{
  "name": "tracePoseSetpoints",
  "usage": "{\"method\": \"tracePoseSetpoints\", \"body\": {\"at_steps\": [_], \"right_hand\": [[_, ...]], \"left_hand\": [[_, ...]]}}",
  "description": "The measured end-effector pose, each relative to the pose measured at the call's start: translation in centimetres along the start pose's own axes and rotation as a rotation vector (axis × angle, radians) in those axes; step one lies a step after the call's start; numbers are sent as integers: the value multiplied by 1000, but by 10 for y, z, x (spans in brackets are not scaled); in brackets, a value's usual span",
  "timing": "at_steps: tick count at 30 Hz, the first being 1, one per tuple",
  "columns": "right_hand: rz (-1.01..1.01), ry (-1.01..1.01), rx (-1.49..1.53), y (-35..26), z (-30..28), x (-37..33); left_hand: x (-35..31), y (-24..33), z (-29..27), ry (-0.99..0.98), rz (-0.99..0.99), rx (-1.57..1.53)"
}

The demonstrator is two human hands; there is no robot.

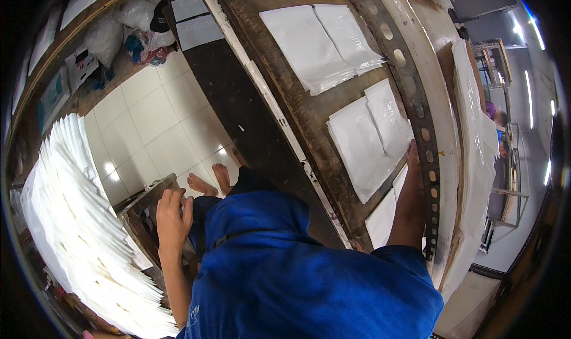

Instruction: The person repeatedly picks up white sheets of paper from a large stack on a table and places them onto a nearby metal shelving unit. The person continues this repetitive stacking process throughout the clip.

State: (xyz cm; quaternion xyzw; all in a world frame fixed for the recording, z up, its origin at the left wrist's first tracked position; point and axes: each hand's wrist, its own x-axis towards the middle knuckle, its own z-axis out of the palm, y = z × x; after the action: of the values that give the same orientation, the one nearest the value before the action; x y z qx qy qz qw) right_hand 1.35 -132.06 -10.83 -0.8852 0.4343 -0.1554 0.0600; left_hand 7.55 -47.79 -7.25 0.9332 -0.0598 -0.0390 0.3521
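Note:
My left hand hangs beside a small wooden stand, palm down, thumb apart from the fingers, with nothing seen in it. Whether it touches the stand I cannot tell. On the right, my right hand reaches along the long worn table to the edge of a pair of flat white plastic bags. Its fingers are foreshortened at the bags' corner, so their grip is unclear. Another pair of white bags lies farther along the table, and more white bags lie nearer, partly behind my right forearm.
A tall, fanned pile of white sheets stands at the left. A perforated metal rail borders the table, with more white bags beyond it. Clear plastic bundles sit on the far-left shelf. My bare feet stand on tiles.

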Motion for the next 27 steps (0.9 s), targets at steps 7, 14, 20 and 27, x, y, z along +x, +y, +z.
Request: {"method": "tracePoseSetpoints", "body": {"at_steps": [7, 14, 20, 27], "right_hand": [[73, -109, -73, 18, 8, 9], [71, -123, -240, 17, 9, 8], [-71, 113, -338, -25, 3, -3], [-402, -55, 680, -307, -3, -120]], "left_hand": [[-2, 6, 5, 0, -4, -2], [-1, 6, 9, -34, -51, -26], [-4, 2, 3, -9, -53, 23], [-10, -5, -11, 79, 29, 62]]}}
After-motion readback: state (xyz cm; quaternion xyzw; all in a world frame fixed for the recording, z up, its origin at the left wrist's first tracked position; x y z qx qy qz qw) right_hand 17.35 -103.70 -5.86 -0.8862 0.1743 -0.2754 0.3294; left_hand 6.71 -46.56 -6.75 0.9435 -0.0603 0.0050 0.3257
